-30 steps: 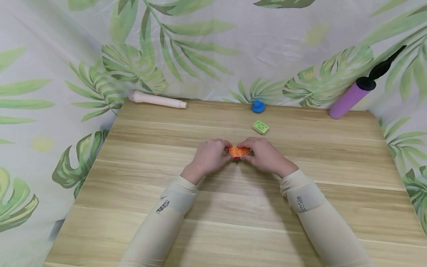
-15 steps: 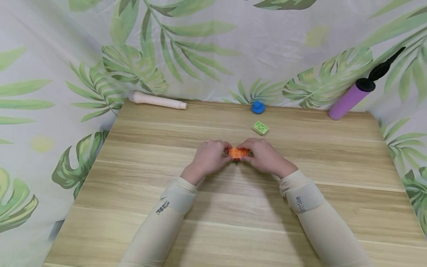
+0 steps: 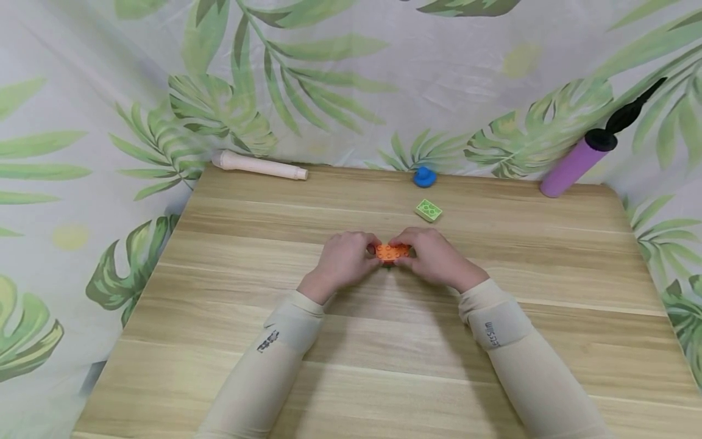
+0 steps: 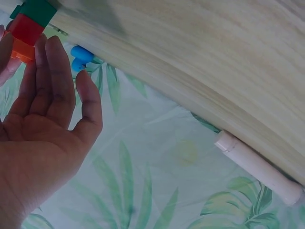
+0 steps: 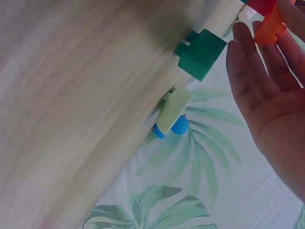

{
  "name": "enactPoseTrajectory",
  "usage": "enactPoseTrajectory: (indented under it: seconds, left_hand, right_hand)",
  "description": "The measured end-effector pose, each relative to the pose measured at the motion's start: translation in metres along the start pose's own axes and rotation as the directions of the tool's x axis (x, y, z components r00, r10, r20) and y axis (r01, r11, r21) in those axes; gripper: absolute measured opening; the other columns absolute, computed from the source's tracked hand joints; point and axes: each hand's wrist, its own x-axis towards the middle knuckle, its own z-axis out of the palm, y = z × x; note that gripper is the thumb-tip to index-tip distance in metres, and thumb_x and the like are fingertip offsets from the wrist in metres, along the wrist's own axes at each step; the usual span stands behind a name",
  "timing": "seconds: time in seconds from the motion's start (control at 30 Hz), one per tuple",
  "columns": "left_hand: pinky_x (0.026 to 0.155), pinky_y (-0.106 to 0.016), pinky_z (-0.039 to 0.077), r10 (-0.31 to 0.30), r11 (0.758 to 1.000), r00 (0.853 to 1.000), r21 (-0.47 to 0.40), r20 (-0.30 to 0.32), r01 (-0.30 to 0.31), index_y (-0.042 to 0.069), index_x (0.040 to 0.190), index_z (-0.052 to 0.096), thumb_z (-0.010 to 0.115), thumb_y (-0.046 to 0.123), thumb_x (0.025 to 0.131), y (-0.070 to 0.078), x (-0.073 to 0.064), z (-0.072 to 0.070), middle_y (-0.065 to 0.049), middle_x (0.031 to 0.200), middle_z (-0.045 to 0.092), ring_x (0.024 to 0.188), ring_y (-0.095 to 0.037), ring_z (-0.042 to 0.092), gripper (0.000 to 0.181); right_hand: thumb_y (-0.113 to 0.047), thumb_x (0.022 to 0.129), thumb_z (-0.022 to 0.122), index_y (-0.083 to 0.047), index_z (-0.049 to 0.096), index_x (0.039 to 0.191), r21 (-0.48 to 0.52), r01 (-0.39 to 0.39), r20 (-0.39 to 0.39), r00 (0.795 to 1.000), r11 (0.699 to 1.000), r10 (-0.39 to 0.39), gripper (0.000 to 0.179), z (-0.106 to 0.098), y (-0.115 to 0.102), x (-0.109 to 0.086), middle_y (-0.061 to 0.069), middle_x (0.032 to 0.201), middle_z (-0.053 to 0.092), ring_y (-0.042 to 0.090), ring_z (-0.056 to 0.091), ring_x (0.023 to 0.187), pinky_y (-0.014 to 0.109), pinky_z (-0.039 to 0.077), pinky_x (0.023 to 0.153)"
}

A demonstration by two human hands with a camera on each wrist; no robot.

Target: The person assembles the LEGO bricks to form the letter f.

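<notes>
An orange toy building brick (image 3: 392,253), studs up, is pinched between my left hand (image 3: 345,261) and right hand (image 3: 436,259), one at each end. Under it, in the left wrist view, is a red brick (image 4: 27,29) with a dark green brick (image 4: 39,11) below that, all in one stack. The fingers of both hands curl in toward the orange brick, and in the head view they hide most of the lower bricks. Another dark green brick (image 5: 202,55) shows beside the right fingertips in the right wrist view; the right hand hides it from the head view.
Behind the hands lies a light green brick (image 3: 429,210), studs down. A blue rubber duck (image 3: 425,177) sits at the back edge of the wooden table (image 3: 247,268). A pale microphone-shaped object (image 3: 260,166) lies back left; a purple hand pump (image 3: 570,164) leans back right.
The orange brick has shifted slightly down in the head view, and less of the red brick shows beneath it. Both hands keep the same hold and have barely moved.
</notes>
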Motion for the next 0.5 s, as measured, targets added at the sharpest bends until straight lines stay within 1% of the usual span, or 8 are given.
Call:
enactPoseTrajectory:
  seconds: [0.2,0.37,0.5]
  left_hand:
    - [0.081,-0.041,0.055,-0.048,0.999,0.998,-0.012,0.034,0.048,0.013,0.117,0.08,0.082,0.028,0.094,0.004,0.001,-0.002,0.0,0.102,0.079,0.087,-0.019,0.068,0.027]
    - [0.083,-0.041,0.056,-0.068,0.998,0.996,-0.016,0.057,0.069,0.012,0.117,0.08,0.083,0.026,0.093,0.005,0.004,-0.004,-0.001,0.103,0.079,0.089,-0.018,0.069,0.028]
    - [0.084,-0.041,0.056,-0.077,0.997,0.995,-0.022,0.068,0.079,0.012,0.117,0.08,0.083,0.026,0.093,0.006,0.005,-0.006,-0.001,0.104,0.079,0.091,-0.019,0.07,0.028]
  right_hand:
    - [-0.018,0.095,0.081,-0.007,0.076,0.126,0.04,0.006,-0.022,1.0,0.999,-0.006,0.033,0.005,0.008,0.0,0.008,0.122,0.076,0.027,0.068,0.118,0.046,0.054,0.104]
    - [-0.019,0.096,0.081,-0.009,0.076,0.127,0.081,-0.001,-0.027,1.0,0.997,0.003,0.034,0.007,0.014,0.001,0.007,0.123,0.075,0.025,0.068,0.119,0.045,0.054,0.104]
    - [-0.02,0.096,0.081,-0.009,0.076,0.128,0.081,0.008,-0.027,1.0,0.997,-0.006,0.034,0.007,0.015,0.001,0.006,0.123,0.075,0.024,0.068,0.119,0.044,0.054,0.103]
